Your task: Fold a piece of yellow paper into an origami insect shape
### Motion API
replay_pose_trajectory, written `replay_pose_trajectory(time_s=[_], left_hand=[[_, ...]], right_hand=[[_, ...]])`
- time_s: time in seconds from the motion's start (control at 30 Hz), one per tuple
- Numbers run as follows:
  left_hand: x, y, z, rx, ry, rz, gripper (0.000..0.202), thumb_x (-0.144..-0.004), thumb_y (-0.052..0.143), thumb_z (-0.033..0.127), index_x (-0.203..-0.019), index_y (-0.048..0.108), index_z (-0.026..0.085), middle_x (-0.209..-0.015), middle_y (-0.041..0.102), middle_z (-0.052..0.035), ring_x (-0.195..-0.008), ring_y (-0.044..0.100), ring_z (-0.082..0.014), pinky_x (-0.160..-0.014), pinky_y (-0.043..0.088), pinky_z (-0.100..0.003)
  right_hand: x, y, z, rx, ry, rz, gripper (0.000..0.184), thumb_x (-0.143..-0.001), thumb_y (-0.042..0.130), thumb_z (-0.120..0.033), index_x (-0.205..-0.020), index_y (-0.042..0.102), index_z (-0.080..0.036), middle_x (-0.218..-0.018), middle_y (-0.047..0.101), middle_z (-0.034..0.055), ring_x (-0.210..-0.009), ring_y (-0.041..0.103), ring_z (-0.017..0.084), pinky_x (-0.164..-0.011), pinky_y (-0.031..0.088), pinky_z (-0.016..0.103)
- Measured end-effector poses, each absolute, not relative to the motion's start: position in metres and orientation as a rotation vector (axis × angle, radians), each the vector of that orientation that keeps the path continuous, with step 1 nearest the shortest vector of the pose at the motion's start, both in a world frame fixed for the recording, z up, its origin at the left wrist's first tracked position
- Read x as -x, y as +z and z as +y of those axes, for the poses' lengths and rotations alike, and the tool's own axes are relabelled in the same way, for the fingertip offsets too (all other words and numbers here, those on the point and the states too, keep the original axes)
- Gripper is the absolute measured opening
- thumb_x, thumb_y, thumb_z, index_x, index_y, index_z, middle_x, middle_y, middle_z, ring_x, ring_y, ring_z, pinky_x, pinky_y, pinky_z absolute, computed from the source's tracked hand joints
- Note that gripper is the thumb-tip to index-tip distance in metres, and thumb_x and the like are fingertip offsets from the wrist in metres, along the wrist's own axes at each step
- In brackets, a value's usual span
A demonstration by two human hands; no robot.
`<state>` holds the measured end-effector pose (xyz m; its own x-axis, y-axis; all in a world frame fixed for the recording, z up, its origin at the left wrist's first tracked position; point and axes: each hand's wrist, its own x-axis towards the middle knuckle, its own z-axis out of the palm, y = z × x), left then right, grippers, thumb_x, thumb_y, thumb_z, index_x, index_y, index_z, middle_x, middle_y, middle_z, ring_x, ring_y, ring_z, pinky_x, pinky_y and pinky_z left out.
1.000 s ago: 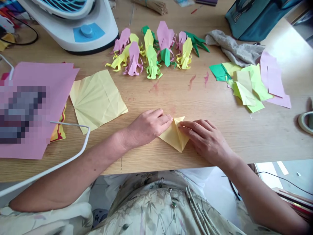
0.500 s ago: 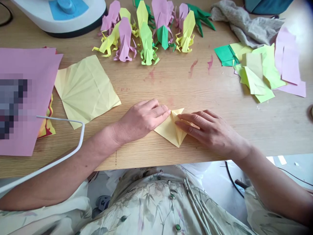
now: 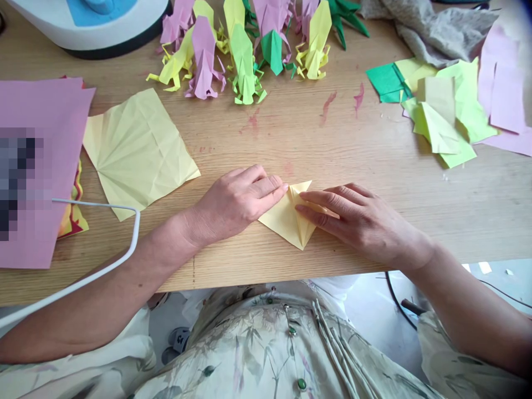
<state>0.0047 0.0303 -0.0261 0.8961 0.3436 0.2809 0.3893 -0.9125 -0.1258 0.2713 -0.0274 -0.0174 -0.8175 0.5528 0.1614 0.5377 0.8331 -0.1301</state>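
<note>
A folded yellow paper [image 3: 286,221], pointed toward me, lies on the wooden table [image 3: 332,149] near its front edge. My left hand [image 3: 233,200] lies flat on the paper's left side, fingers stretched out and pressing down. On the paper's right side, my right hand [image 3: 357,219] holds a folded flap under its fingers, a thin yellow strip showing between them. The two sets of fingertips almost meet at the paper's top.
A creased yellow square [image 3: 137,149] lies to the left, beside a pink sheet [image 3: 45,138]. Several folded paper figures [image 3: 245,44] stand at the back. Green, yellow and pink scraps [image 3: 449,105] and a grey cloth [image 3: 432,27] sit at the right. A white cable [image 3: 103,271] crosses the left.
The view has tilted down, so the table's contents sit higher in the frame. My right fingers slid along the flap, and a thin yellow strip now shows between them. My left hand stays pressed.
</note>
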Motion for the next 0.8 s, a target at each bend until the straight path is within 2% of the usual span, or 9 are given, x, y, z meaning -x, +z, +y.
replay_pose_trajectory(time_s=[0.3,0.63,0.8], left_hand=[[-0.0041,-0.0263,0.0298,2.894,-0.383,-0.561,0.030,-0.098,0.044,0.008,-0.122,0.061,0.013,-0.109,0.070,-0.0076,-0.091,0.059,-0.0191,-0.073,0.051,-0.033],[-0.0049,-0.0246,0.0292,2.857,-0.378,-0.555,0.028,-0.098,0.045,0.009,-0.118,0.063,0.012,-0.107,0.071,-0.0071,-0.089,0.060,-0.0188,-0.073,0.050,-0.032],[-0.0055,-0.0235,0.0278,2.879,-0.413,-0.565,0.026,-0.098,0.046,0.009,-0.119,0.062,0.011,-0.106,0.070,-0.0087,-0.091,0.060,-0.0188,-0.074,0.051,-0.032]], right_hand=[[-0.2716,-0.0146,-0.0253,0.787,0.069,-2.864,0.041,-0.099,0.039,-0.015,-0.136,0.055,-0.009,-0.135,0.058,0.0178,-0.105,0.058,0.028,-0.085,0.047,0.043],[-0.2713,-0.0166,-0.0263,0.809,0.113,-2.835,0.039,-0.098,0.043,-0.014,-0.134,0.058,-0.013,-0.136,0.058,0.0167,-0.108,0.057,0.027,-0.087,0.047,0.042],[-0.2707,-0.0173,-0.0268,0.811,0.098,-2.842,0.038,-0.098,0.041,-0.015,-0.131,0.059,-0.011,-0.136,0.057,0.0175,-0.106,0.058,0.026,-0.086,0.047,0.041]])
